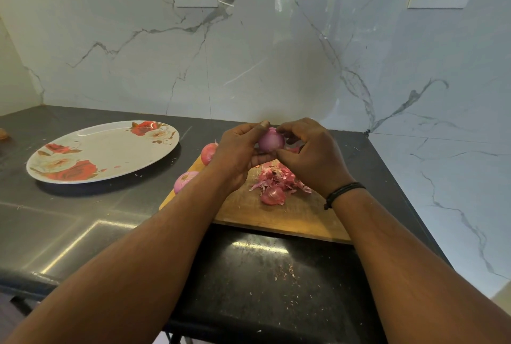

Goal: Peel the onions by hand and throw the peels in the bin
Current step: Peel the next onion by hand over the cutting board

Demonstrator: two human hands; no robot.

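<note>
A pale purple onion (271, 141) is held in the air above the wooden cutting board (279, 213). My left hand (237, 153) grips it from the left, thumb on top. My right hand (312, 155) curls round it from the right, fingertips at its top. A heap of pink onion peels (278, 182) lies on the board below my hands. Two more onions rest at the board's left edge: a reddish one (208, 152) and a paler one (184, 180), both partly hidden by my left forearm. No bin is in view.
A large floral plate (110, 147) sits on the dark countertop (69, 219) to the left. Marble walls meet in a corner close behind and to the right of the board. Small peel scraps (284, 271) dot the counter near its front edge.
</note>
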